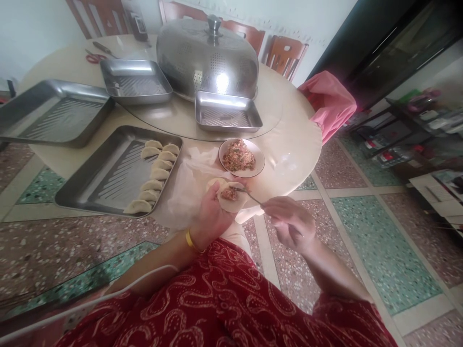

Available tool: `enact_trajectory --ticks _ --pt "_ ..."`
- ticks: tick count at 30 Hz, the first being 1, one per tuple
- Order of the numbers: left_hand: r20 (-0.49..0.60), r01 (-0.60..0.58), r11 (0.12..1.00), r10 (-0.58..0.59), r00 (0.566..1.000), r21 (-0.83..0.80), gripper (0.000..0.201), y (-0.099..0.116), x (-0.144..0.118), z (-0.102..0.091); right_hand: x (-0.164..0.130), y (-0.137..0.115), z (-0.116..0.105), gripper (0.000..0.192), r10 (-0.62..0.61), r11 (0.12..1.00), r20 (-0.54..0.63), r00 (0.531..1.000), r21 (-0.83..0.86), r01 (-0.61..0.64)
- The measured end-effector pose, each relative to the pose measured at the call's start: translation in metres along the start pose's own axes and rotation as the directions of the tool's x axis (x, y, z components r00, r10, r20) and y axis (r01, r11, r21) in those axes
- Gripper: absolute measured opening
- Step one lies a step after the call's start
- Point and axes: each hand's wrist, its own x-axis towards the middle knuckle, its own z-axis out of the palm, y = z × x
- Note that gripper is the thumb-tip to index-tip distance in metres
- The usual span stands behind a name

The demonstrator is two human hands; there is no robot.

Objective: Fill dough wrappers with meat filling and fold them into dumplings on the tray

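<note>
My left hand [210, 215] cradles a round dumpling wrapper [233, 202] with a dab of minced filling on it. A thin metal spoon [249, 194] is pinched in my right hand [291, 222], its tip resting on the filling in the wrapper. Just beyond stands a white plate of minced filling [239, 157] near the table's edge. To the left, a steel tray [108, 178] carries several folded dumplings [156, 173] in a curved row along its right side.
Three bare steel trays [54, 113] [135, 82] [227, 112] and a domed perforated steel cover [207, 55] sit on the round table [289, 144]. A crumpled plastic sheet [188, 185] lies by the plate. Red scissors [94, 58] lie far back. Chairs, one draped in pink cloth [331, 103], ring the table.
</note>
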Motion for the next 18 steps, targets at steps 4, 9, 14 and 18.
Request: enact_trajectory --ticks 4,9,14,18 --pt "-0.022 0.028 0.999 -0.028 0.999 0.016 0.044 0.0 0.0 -0.001 -0.004 0.002 -0.001 0.022 -0.036 0.999 0.056 0.998 -0.021 0.037" --pt "-0.077 0.067 0.998 -0.065 0.995 0.02 0.042 0.002 -0.001 0.003 -0.004 0.005 -0.018 0.029 -0.026 0.998 0.066 0.997 0.052 0.023" --pt "-0.076 0.098 0.993 -0.092 0.993 0.067 0.049 0.003 -0.003 0.007 -0.01 0.008 -0.026 0.047 -0.042 0.984 0.176 0.984 0.18 0.01" --pt "-0.016 0.081 0.992 -0.08 0.997 0.098 0.05 0.003 -0.003 0.007 -0.013 0.01 -0.024 0.04 -0.095 0.977 0.209 0.973 0.209 0.05"
